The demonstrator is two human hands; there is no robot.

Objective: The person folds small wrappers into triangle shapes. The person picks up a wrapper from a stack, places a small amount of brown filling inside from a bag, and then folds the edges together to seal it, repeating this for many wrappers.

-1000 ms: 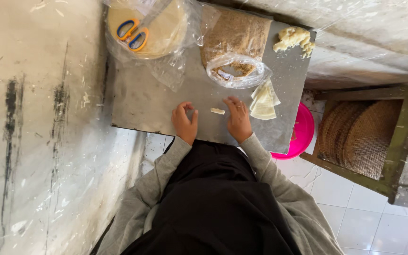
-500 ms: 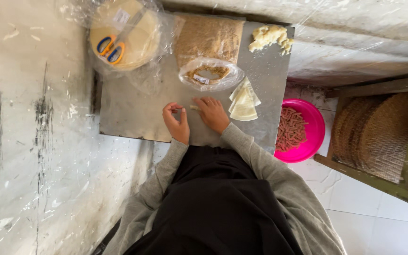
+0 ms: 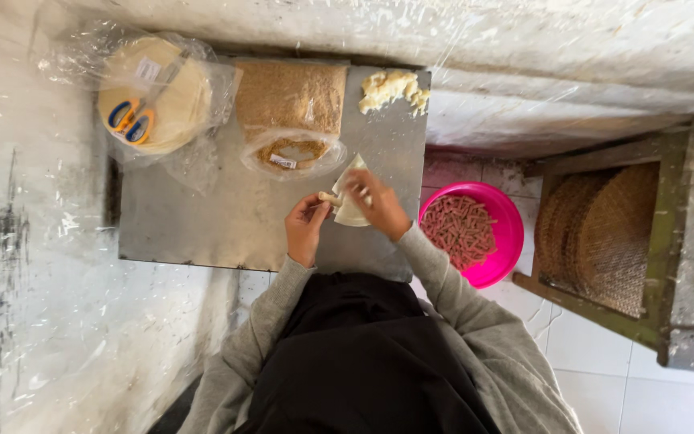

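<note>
On a grey metal tabletop (image 3: 202, 225) my left hand (image 3: 305, 228) pinches a small pale roll of filling (image 3: 329, 198) between its fingertips. My right hand (image 3: 379, 207) rests on a stack of pale triangular pastry sheets (image 3: 349, 210), fingers curled over the top sheet. The two hands nearly touch at the roll. Both sleeves are grey.
A clear bag of round wrappers (image 3: 154, 95) with blue-handled scissors (image 3: 128, 120) lies at the back left. An open bag of breadcrumbs (image 3: 291, 108) and a lump of pale filling (image 3: 391, 87) sit behind. A pink bowl of finished rolls (image 3: 471, 231) and a woven stool (image 3: 600, 233) stand to the right.
Both hands have shifted right from the table's front edge to the stack of triangular sheets. The right hand now lies on the stack, and the left still holds the small roll.
</note>
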